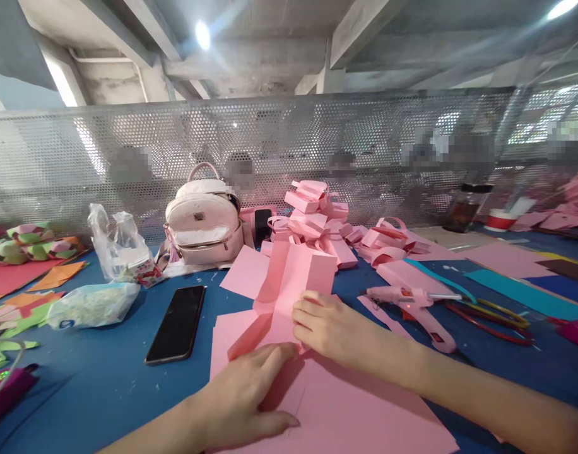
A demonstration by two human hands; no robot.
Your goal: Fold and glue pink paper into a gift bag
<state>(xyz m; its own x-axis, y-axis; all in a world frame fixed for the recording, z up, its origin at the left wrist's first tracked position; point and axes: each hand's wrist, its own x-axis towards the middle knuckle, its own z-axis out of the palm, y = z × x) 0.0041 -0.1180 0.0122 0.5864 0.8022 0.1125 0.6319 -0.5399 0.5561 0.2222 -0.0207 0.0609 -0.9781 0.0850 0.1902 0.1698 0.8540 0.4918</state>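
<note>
While you look across the blue bench (109, 384), its left edge holds a purple object (7, 394) near you and green and pink paper pieces (28, 246) farther back. Next come a pale packet (94, 306), with a clear plastic bag (121, 243) behind it, then a dark phone (176, 325) lying flat. Beyond the phone, your backpack (204, 221) stands by the mesh at the far edge.

Your left hand (241, 394) rests near the middle of the near edge, thumb apart from the fingers, its fingertips on the lower part of a folded pink sheet (289, 287). That folded sheet lies over flat pink sheets (365, 403), its creased panels rising away from you. Your right hand (324, 325) has its fingers bent together, pressing the same folded sheet from the right.

Behind it sits a heap of folded pink pieces (312, 221). Right of your hand lie a pink glue gun (416, 306), then red and yellow loops (501, 315) and a teal strip (535, 293). Toward the far right corner stand a dark-lidded jar (464, 208) and a red-and-white cup (500, 221).
</note>
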